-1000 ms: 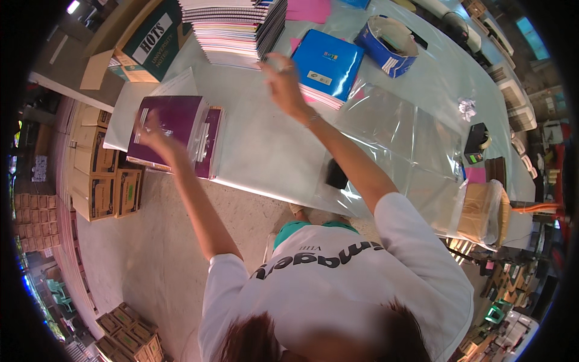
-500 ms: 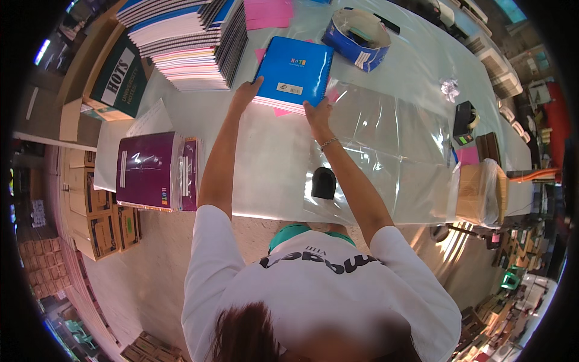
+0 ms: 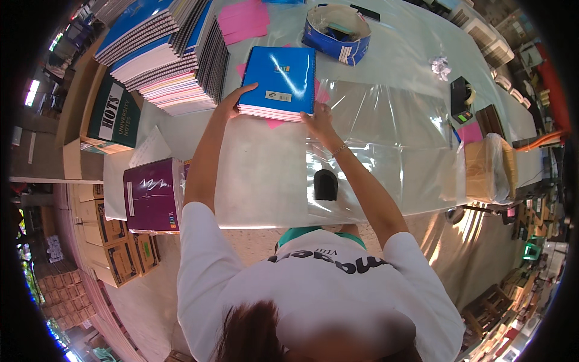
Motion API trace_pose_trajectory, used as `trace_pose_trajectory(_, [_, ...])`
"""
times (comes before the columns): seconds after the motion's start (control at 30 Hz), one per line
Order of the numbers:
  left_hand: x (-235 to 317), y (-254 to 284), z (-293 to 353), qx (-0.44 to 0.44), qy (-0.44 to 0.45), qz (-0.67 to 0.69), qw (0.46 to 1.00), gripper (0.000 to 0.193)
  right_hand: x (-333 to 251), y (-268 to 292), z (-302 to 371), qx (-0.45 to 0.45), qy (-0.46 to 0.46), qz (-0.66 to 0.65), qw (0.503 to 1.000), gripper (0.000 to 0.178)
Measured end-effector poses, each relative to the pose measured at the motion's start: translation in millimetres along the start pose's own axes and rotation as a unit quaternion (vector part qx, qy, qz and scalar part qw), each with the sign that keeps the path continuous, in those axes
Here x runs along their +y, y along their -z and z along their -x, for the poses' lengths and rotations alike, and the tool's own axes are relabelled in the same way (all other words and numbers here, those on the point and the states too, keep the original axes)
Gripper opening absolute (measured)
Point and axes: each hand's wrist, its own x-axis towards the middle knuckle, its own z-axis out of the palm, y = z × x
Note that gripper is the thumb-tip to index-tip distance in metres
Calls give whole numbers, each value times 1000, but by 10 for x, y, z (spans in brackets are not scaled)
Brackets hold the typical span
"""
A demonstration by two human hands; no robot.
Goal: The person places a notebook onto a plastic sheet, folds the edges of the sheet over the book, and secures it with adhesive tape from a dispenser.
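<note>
Forearms (image 3: pixel 369 186) stretched forward, left grip (image 3: pixel 234 101), right grip (image 3: pixel 321 125), both touching blue-topped notebooks (image 3: pixel 278 75)

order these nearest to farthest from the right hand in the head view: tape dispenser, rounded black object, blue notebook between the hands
1. Blue notebook: touching the right hand
2. Rounded black object: below the hand
3. Tape dispenser: well off to the right
</note>
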Motion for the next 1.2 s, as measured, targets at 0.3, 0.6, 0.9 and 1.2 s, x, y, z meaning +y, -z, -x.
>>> trace_pose_trajectory(0.3, [-309,270,940,76,-35,60,995,83,-328,-43,634,35,-3,-173,984,60])
trace_pose_trajectory(0.6, [-769,129,1598,100,-21,79,992,87,-409,2,442,-266,-219,-546,764,86])
trace_pose_trajectory(0.9, [-836,-527,2194,100,-142,-31,984,95,-530,766,641,-279,-183,-463,821,92])
trace_pose_trajectory(1.2, [-1335,-2099,1762,-27,-221,-83,971,79,491,2396,1361,-155,-77,-351,920,78])
